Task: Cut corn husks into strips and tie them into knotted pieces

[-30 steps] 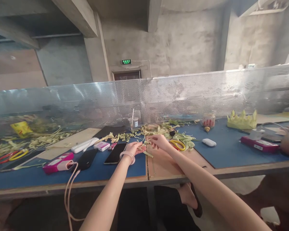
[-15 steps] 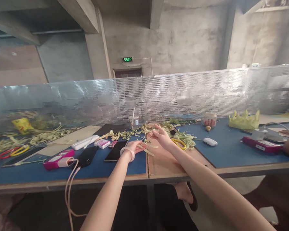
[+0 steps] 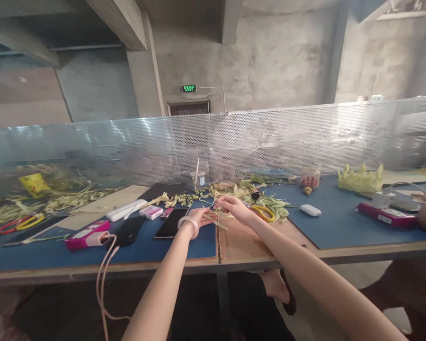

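Note:
My left hand (image 3: 202,217), with a pale bangle at the wrist, is closed on a pale green leaf strip (image 3: 221,226) whose end sticks out below the fingers. Just to its right, my right hand (image 3: 233,208) has its fingertips pinched together close to the left fingertips, on thin greenish strips too small to make out fully. Behind both hands spreads a pile of leaf strips (image 3: 244,189). Yellow-handled scissors (image 3: 264,213) lie right of my right hand, partly over leaves. A dark phone (image 3: 171,223) lies left of my left hand.
Small knotted leaf pieces (image 3: 182,199) lie behind the phone. Power banks (image 3: 87,235), a black phone (image 3: 129,230) and a cable (image 3: 101,279) are at left. A cup with a straw (image 3: 198,179) stands before the perforated screen (image 3: 234,142). A white case (image 3: 310,210) and yellow crown-shaped basket (image 3: 360,178) are right.
My right hand has come down and closer to my left hand, its fingers going from spread to pinched. My left hand stays in nearly the same place with the leaf strip.

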Demonstrator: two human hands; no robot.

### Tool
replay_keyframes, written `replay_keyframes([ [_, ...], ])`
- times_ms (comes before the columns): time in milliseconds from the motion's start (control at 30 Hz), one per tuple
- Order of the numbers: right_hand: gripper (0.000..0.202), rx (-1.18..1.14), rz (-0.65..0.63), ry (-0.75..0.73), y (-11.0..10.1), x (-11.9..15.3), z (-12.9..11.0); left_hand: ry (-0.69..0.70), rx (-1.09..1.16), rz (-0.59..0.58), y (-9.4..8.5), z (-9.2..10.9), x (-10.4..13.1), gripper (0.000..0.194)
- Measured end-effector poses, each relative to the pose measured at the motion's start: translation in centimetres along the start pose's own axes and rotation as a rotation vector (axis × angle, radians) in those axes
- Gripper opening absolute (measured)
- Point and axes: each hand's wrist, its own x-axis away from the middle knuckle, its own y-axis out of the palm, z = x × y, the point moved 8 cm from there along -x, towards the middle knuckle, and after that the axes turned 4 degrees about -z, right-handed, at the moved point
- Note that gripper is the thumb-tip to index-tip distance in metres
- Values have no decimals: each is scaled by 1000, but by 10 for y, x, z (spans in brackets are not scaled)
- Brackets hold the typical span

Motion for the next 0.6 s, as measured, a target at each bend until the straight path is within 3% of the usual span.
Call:
replay_keyframes([
  [200, 20, 165, -118, 24, 12, 3, -3, 24, 2, 10, 1, 3, 4, 14],
  [367, 13, 167, -184, 13, 24, 2, -1, 36, 12, 15, 0, 2, 3, 14],
  [600, 8, 226, -171, -17, 30, 2, -7, 42, 3, 11, -2, 1, -3, 14],
])
